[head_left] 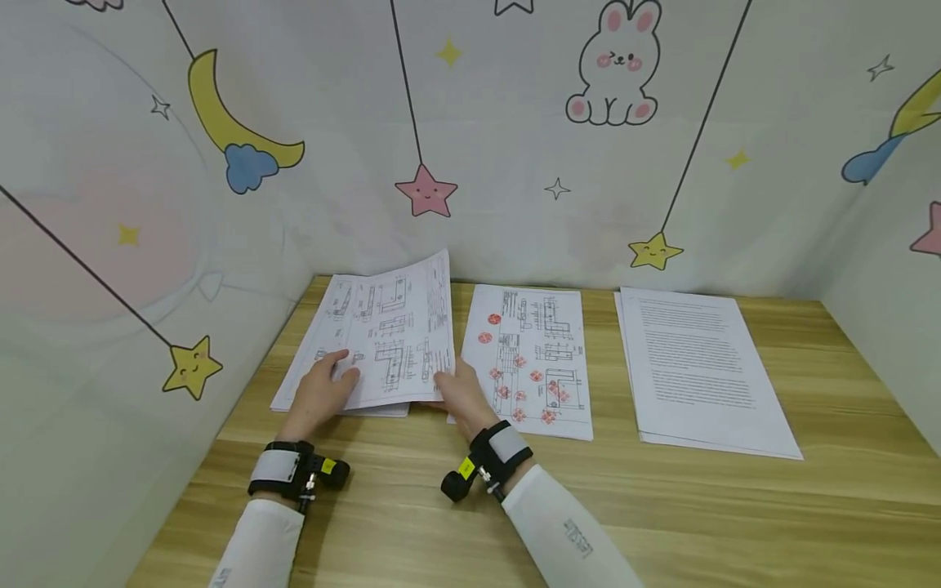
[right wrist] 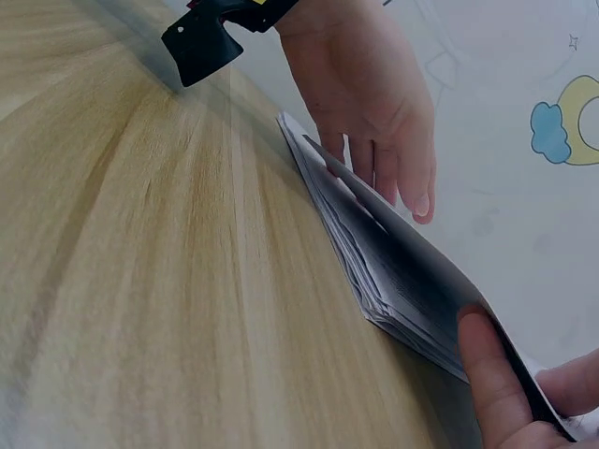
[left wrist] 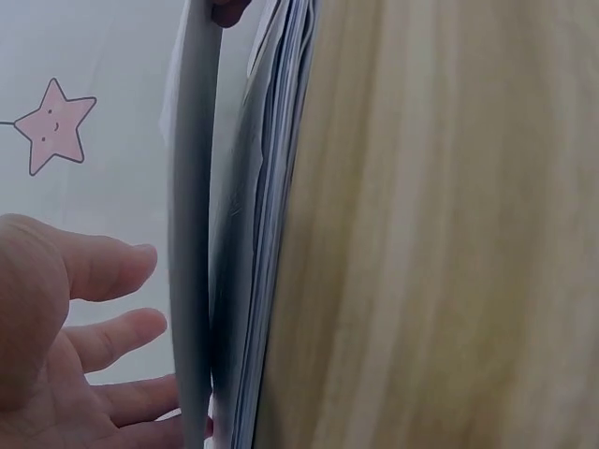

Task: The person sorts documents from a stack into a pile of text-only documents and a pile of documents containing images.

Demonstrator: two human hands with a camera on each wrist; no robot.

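Observation:
My right hand (head_left: 465, 395) pinches the near right corner of a sheet of printed drawings (head_left: 400, 327), thumb on top and fingers underneath. That side of the sheet is raised and bowed above a paper stack (head_left: 378, 412). Over the sheet's near left part lies my left hand (head_left: 321, 395), its fingers loosely spread. In the left wrist view the left hand's fingers (left wrist: 117, 335) are relaxed beside the lifted sheet (left wrist: 192, 234). The right wrist view shows the stack's layered edges (right wrist: 342, 238) under the sheet, with a gap between them.
Right of the stack lies a drawing sheet with red round stamps (head_left: 525, 359). Farther right is a pile of text pages (head_left: 698, 367), slightly fanned. All rest on a wood-grain table (head_left: 397, 523). A cartoon-printed cloth (head_left: 507, 237) rises behind and along the sides.

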